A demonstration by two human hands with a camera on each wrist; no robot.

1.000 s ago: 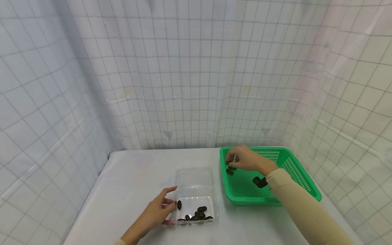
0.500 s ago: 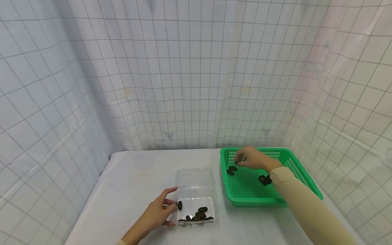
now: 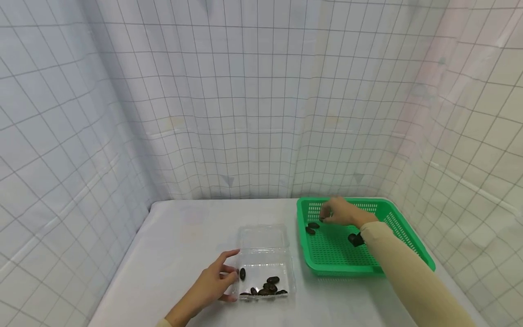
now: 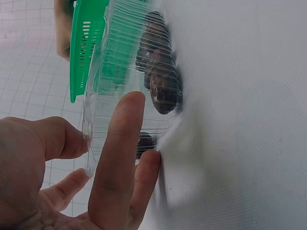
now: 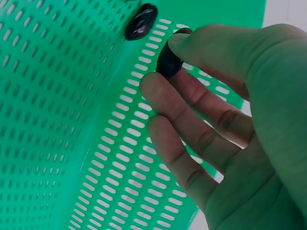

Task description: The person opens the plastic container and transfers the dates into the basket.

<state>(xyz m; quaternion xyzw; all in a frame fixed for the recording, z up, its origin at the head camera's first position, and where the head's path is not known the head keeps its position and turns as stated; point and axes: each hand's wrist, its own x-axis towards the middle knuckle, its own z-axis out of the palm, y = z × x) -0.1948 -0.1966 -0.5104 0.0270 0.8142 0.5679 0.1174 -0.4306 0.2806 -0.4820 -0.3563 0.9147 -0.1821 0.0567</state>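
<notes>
My left hand grips the left edge of an open clear plastic clamshell box, thumb and fingers at its rim in the left wrist view. Inside it, several dark, glossy dates are bunched along the front wall, while a single date lies near the left wall. Over the back left of a green basket is my right hand. Its thumb and fingertips pinch one date, mostly hidden in the head view. Two loose dates lie on the basket floor left of that hand.
The box's clear lid lies folded back behind it. A black device sits under my right wrist, above the basket floor. White cloth covers the table, and gridded curtains enclose the back and sides.
My right hand has shifted a little right inside the basket, away from the two dates, with one date in its fingertips. The left hand stays on the box.
</notes>
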